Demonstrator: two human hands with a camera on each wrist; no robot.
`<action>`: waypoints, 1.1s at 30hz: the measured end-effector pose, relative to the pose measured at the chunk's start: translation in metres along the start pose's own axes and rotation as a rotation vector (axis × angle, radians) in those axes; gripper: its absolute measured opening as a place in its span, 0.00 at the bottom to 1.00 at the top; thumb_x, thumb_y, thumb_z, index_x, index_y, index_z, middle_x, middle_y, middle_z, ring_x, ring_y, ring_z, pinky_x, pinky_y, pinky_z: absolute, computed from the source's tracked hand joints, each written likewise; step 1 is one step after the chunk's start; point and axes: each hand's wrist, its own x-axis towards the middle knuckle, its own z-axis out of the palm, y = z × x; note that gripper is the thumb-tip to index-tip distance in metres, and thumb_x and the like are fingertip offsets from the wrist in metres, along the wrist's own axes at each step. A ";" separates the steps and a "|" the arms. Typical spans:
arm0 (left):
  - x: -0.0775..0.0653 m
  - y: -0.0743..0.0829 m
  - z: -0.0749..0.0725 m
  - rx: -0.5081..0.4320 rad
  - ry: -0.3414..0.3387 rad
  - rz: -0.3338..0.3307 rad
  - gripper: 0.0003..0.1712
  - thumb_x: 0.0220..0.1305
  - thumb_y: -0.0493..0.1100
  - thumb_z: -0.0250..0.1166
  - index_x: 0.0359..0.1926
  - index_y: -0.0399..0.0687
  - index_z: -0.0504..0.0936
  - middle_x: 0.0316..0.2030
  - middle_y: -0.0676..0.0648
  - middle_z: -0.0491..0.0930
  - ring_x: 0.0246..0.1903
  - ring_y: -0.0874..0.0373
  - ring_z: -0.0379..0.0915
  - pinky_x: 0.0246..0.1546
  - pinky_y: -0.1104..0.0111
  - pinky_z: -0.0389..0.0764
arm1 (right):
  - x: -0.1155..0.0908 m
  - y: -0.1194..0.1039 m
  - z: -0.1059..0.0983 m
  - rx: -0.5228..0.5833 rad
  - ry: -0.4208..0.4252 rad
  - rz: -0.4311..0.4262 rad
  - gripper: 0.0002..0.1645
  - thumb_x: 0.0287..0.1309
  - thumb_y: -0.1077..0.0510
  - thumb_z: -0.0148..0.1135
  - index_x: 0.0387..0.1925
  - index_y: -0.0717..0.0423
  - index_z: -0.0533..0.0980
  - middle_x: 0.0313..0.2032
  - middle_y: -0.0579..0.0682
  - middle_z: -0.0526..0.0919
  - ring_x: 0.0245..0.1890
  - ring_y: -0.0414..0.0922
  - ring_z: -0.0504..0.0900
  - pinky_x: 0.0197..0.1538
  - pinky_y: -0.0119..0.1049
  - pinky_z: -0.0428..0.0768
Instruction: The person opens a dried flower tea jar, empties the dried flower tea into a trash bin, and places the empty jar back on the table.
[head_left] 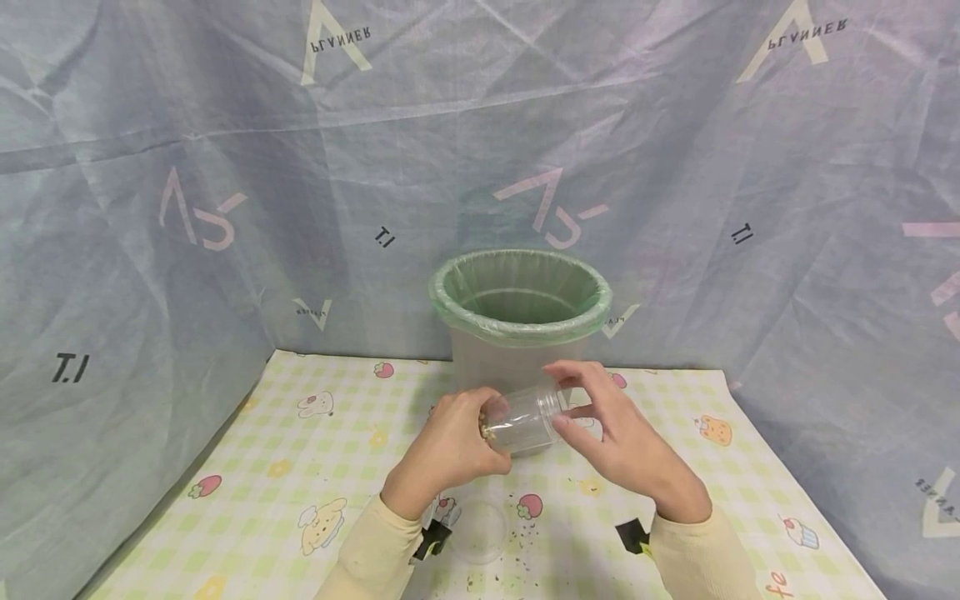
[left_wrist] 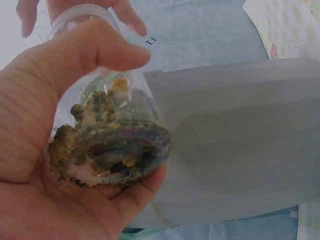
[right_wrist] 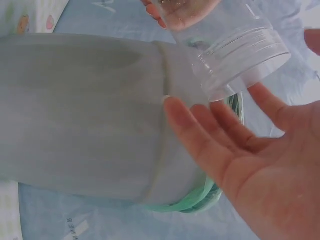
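Note:
My left hand (head_left: 453, 442) grips a clear plastic jar (head_left: 521, 421) round its base end, thumb and fingers on opposite sides. The jar lies tilted nearly on its side, its threaded mouth pointing right. Brownish-yellow dried bits (left_wrist: 107, 145) gather at the jar's bottom in the left wrist view. My right hand (head_left: 611, 425) is at the mouth, its fingers loosely spread around the rim. In the right wrist view, the fingertips (right_wrist: 260, 92) of that hand lie right at the rim (right_wrist: 250, 75), and the palm is clear of the jar.
A grey bin (head_left: 487, 358) with a green liner (head_left: 517, 332) stands just behind the hands. On the checked tablecloth (head_left: 360, 467) lie a round clear lid (head_left: 477, 533) and scattered dark crumbs (head_left: 525, 542). Printed grey-blue cloth (head_left: 360, 175) hangs at the back and sides.

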 end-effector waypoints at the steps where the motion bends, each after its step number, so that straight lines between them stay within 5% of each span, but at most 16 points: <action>1: 0.000 0.000 0.000 0.001 0.000 0.002 0.28 0.38 0.40 0.76 0.48 0.49 0.84 0.39 0.55 0.83 0.33 0.60 0.75 0.37 0.66 0.79 | 0.000 0.000 0.000 -0.018 0.014 0.012 0.30 0.73 0.58 0.59 0.73 0.50 0.64 0.65 0.48 0.71 0.63 0.48 0.74 0.52 0.41 0.84; 10: 0.000 0.000 0.000 0.003 -0.013 -0.016 0.28 0.40 0.40 0.75 0.49 0.50 0.84 0.41 0.56 0.84 0.33 0.61 0.75 0.38 0.66 0.79 | 0.002 -0.001 0.004 -0.102 0.030 0.192 0.24 0.80 0.46 0.47 0.72 0.44 0.66 0.58 0.49 0.80 0.50 0.43 0.81 0.50 0.45 0.80; 20: 0.000 0.000 0.000 0.013 0.006 0.003 0.26 0.38 0.39 0.74 0.46 0.52 0.84 0.37 0.57 0.82 0.30 0.61 0.74 0.34 0.67 0.78 | 0.003 -0.004 0.008 -0.109 -0.029 0.403 0.31 0.80 0.38 0.43 0.70 0.51 0.69 0.34 0.46 0.81 0.25 0.40 0.79 0.36 0.37 0.78; 33: 0.000 0.000 0.001 0.026 0.012 0.006 0.25 0.37 0.40 0.76 0.43 0.52 0.83 0.35 0.57 0.81 0.32 0.60 0.75 0.34 0.67 0.78 | 0.004 -0.006 0.011 -0.113 0.032 0.483 0.25 0.78 0.34 0.44 0.53 0.45 0.77 0.26 0.41 0.84 0.26 0.42 0.82 0.34 0.38 0.79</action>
